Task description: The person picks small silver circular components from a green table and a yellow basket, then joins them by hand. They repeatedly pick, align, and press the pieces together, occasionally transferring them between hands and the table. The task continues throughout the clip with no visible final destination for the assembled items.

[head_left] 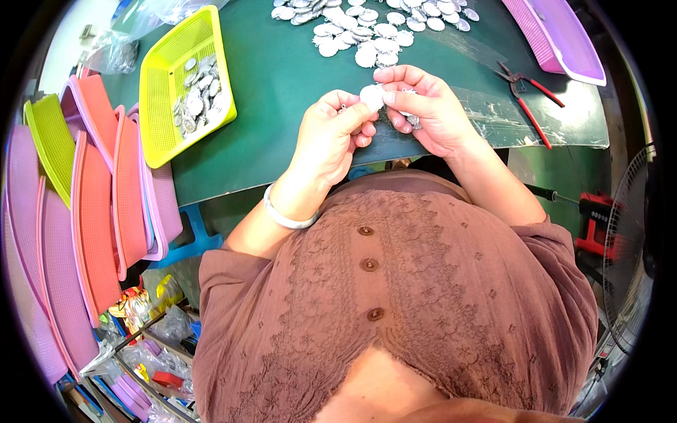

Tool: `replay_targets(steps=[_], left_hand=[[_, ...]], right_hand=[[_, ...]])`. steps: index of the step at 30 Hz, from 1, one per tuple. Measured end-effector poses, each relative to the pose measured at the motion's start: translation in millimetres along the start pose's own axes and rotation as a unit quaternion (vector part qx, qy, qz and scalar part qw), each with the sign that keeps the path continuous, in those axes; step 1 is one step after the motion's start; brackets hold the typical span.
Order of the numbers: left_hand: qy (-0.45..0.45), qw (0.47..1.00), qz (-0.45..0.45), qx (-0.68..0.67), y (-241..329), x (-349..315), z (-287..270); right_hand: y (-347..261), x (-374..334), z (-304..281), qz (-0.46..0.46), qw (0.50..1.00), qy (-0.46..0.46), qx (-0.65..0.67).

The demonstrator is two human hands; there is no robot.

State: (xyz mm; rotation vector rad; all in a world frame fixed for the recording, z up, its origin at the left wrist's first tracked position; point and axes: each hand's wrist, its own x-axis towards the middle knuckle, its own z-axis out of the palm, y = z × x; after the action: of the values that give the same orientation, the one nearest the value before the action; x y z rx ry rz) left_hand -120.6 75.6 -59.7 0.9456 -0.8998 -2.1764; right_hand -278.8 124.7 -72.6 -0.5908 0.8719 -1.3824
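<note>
Over the near edge of the green table, a round silvery metal disc (371, 97) is pinched between my two hands. My left hand (331, 130) grips its left side with thumb and fingers closed. The thumb and forefinger of my right hand (430, 106) hold the disc's right edge. More small silvery pieces (412, 118) show under my right hand's curled fingers. Beyond my hands lies a loose pile of similar round discs (367, 35). Left of my hands, a yellow-green plastic basket (156, 116) holds several grey metal discs (201, 95).
Red-handled pliers (525, 99) lie on the table (275, 70) to the right, near a purple basket (557, 35). Stacked pink, purple and green baskets (95, 211) crowd the left side. A fan (627, 247) stands at the right, by a red-and-black tool (596, 225).
</note>
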Motion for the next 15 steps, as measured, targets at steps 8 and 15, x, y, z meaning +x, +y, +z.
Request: replay_targets(steps=[8, 15], left_hand=[[-0.011, 0.999, -0.018, -0.025, 9.3, 0.5, 2.0], [-0.079, 0.992, -0.004, -0.093, 34.3, 17.2, 17.0]], right_hand=[[-8.0, 3.7, -16.7, 0.001, 0.979, -0.036, 0.202], [-13.9, 5.7, -26.9, -0.023, 0.975, -0.032, 0.217]])
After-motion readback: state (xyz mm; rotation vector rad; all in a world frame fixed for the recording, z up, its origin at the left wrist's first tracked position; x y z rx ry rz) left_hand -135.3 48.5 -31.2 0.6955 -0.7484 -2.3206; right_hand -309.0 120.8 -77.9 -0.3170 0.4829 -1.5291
